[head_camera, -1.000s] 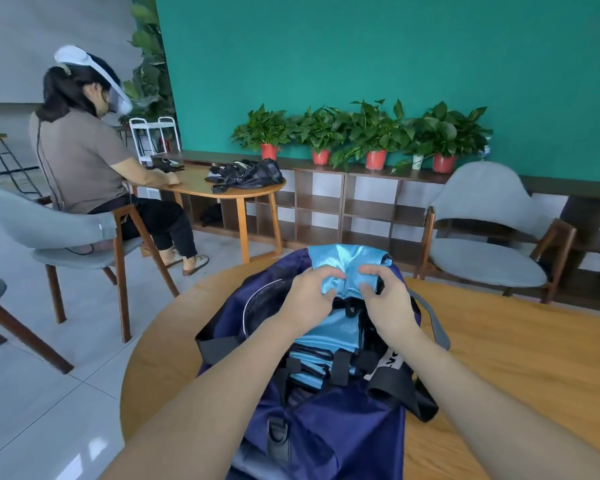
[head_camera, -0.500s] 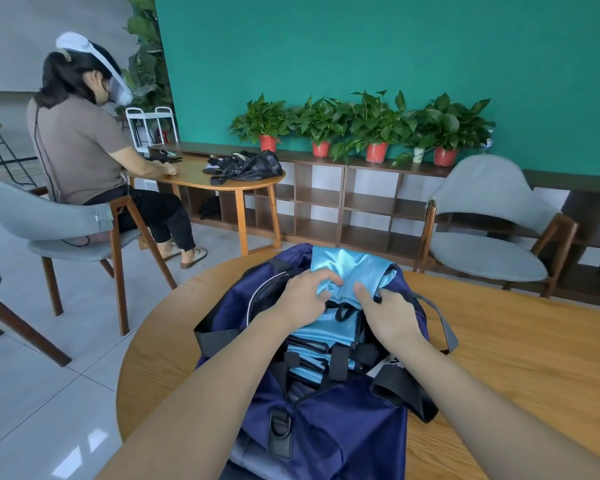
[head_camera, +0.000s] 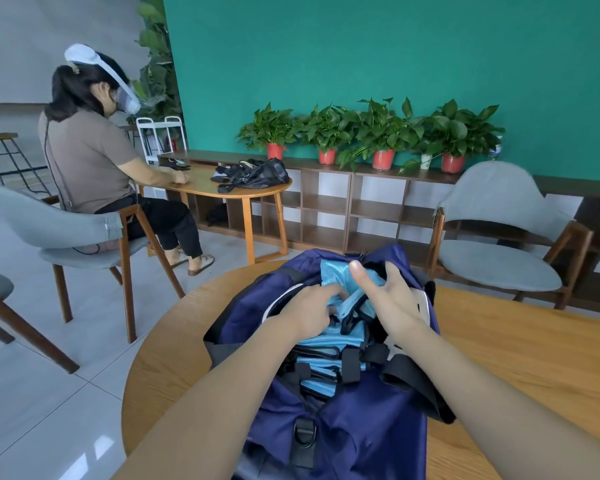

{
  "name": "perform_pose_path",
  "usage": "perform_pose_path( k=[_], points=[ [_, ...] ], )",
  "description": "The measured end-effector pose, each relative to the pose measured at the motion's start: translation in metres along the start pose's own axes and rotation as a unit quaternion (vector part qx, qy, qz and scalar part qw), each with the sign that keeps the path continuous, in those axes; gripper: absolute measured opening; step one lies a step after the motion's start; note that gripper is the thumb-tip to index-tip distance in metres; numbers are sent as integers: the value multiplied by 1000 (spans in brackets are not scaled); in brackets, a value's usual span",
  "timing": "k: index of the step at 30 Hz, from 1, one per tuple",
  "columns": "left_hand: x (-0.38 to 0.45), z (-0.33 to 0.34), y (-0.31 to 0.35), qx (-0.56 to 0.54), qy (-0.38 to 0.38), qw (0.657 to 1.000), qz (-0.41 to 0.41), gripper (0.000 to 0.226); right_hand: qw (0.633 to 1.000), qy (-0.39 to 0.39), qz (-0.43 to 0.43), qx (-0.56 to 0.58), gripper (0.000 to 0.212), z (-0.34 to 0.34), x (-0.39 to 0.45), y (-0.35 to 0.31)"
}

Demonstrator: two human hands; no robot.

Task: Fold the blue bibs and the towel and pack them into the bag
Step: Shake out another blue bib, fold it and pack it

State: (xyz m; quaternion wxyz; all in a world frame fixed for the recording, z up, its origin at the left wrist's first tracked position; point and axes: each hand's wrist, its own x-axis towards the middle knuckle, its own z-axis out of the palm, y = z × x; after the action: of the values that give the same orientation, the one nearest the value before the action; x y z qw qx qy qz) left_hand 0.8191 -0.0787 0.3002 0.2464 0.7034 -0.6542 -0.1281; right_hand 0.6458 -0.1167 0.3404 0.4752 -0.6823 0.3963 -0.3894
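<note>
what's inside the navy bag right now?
Light blue bibs with black trim, stacked in the open bag. Left hand presses them down. Deeper contents, including any towel, are covered.

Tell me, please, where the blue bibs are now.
In the head view, the blue bibs lie inside the open navy bag on the round table, under both hands.
</note>
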Motion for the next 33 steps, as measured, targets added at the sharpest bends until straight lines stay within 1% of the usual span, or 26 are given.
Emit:
perform_pose_path(
  k=[2,4,6,7,9,11,14,16,18,19,21,23,24,26,28,30,33],
  points=[
    [1,3,1,38,-2,999,8,46,1000,-8,-21,1,61,-5,1,-14],
    [4,5,2,90,-8,996,9,50,999,-7,-41,-11,45,-9,1,-23],
    [6,3,5,139,-13,990,-10,53,998,-10,-64,-18,27,-12,-2,-32],
    [7,0,7,138,-16,990,-25,51,997,-16,-71,-24,22,-14,-2,-34],
    [11,-6,9,91,-29,994,-49,45,996,-19,-80,-46,21,-18,-4,-37],
    [14,-11,7,60,-52,995,-59,42,992,-23,-93,-81,22,-23,-7,-39],
    [19,-20,2,69,-70,993,-66,47,986,-19,-113,-122,24,-31,-6,-33],
    [18,-29,1,105,-99,986,-84,61,982,-15,-125,-142,32,-35,-5,-33],
    [15,-38,3,154,-139,971,-118,77,979,-8,-133,-155,45,-37,-4,-35],
    [14,-41,4,175,-154,964,-131,83,979,-8,-130,-158,48,-37,-3,-36],
    [14,-44,5,199,-165,956,-140,92,977,-11,-131,-166,48,-36,-3,-40],
    [16,-41,3,190,-157,960,-135,96,976,-11,-134,-170,49,-37,-3,-44],
    [16,-41,3,177,-144,966,-125,99,976,-14,-133,-173,50,-38,-3,-45],
    [14,-46,3,136,-99,983,-73,104,974,-20,-130,-182,53,-44,-1,-44],
    [13,-64,7,55,-71,996,-7,103,969,-31,-125,-209,60,-51,0,-43],
    [12,-91,10,4,-93,995,44,100,963,-44,-114,-241,72,-56,1,-46],
    [11,-133,22,44,-124,989,72,103,946,-56,-105,-301,93,-64,7,-62]
  ],
)
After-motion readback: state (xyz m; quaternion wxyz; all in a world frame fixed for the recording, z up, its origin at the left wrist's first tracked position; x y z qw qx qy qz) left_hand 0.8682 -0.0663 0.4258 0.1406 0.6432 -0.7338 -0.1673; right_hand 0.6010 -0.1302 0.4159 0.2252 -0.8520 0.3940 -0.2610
